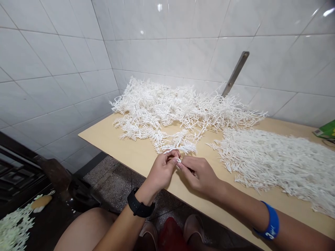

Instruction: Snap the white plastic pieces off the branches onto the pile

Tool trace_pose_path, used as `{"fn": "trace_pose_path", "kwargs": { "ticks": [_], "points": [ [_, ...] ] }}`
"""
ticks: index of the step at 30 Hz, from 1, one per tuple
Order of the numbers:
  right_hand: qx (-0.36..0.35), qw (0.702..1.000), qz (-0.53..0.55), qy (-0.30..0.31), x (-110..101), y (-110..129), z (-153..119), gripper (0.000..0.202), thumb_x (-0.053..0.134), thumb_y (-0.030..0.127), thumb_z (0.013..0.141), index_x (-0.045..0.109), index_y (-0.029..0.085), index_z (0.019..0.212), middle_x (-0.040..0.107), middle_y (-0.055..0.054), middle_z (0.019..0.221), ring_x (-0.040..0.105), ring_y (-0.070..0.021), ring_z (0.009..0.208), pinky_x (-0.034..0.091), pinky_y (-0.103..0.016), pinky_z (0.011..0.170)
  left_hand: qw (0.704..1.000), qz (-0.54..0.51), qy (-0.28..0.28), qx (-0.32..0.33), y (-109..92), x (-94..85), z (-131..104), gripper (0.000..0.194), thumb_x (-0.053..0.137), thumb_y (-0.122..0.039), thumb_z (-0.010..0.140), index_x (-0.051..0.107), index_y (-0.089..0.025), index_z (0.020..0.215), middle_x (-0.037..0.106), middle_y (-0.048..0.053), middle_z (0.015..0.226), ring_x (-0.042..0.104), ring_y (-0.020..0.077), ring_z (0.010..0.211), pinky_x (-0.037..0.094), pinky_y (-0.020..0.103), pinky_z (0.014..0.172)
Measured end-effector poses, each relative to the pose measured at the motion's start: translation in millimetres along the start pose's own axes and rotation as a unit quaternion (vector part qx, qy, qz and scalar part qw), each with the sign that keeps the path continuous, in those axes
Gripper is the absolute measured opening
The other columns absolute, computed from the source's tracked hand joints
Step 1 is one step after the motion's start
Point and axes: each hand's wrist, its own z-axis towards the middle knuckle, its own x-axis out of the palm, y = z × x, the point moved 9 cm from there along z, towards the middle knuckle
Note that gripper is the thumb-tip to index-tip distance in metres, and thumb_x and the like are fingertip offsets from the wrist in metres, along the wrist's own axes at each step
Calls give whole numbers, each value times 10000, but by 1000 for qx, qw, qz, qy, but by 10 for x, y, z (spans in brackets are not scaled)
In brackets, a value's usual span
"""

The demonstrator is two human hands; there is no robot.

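Above the front edge of the table, my left hand and my right hand meet fingertip to fingertip. Both pinch a small white branched plastic sprig, most of it hidden by the fingers. Just beyond my hands lie loose white sprigs, trailing off a large tangled heap of white branching pieces. To the right spreads a flatter, denser layer of similar white sprigs.
The tan tabletop runs along a tiled wall, with a metal bracket fixed there. A green packet sits at the far right. At lower left, a dark wooden chair stands near pale green pieces.
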Motion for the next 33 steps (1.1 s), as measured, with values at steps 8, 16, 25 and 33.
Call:
{"fn": "trace_pose_path", "kwargs": {
  "ticks": [8, 16, 25, 33],
  "points": [
    [114, 986, 116, -30, 5, -181, -16, 437, 399, 371, 1007, 367, 205, 604, 379, 31, 547, 372, -121, 530, 299, -274, 546, 999, 29, -27, -3, 47, -47, -21, 201, 566, -362, 888, 515, -174, 842, 468, -1, 775, 445, 148, 750, 387, 272, 734],
    [90, 985, 127, -78, -158, -227, -73, 401, 451, 430, 990, 494, 208, 659, 483, 0, 598, 436, -155, 569, 353, -290, 563, 992, 116, 42, 15, -27, 112, -87, 243, 469, -384, 958, 532, -185, 835, 524, 25, 832, 471, 172, 814, 400, 298, 770],
    [172, 888, 413, 107, 276, -235, -159, 497, 503, 549, 951, 430, 201, 603, 348, 59, 469, 279, -88, 426, 209, -250, 425, 986, -61, 130, -81, 105, 165, -121, 426, 617, -479, 827, 423, -185, 587, 321, -61, 526, 239, 76, 496, 157, 272, 512],
    [179, 800, 561, 114, 398, -79, -162, 553, 576, 498, 922, 360, 202, 508, 300, 83, 383, 204, -41, 323, 158, -220, 365, 952, -286, 77, -80, 165, 312, -229, 399, 706, -346, 727, 398, -175, 542, 240, -88, 499, 177, 49, 479, 119, 266, 525]
  ]
}}
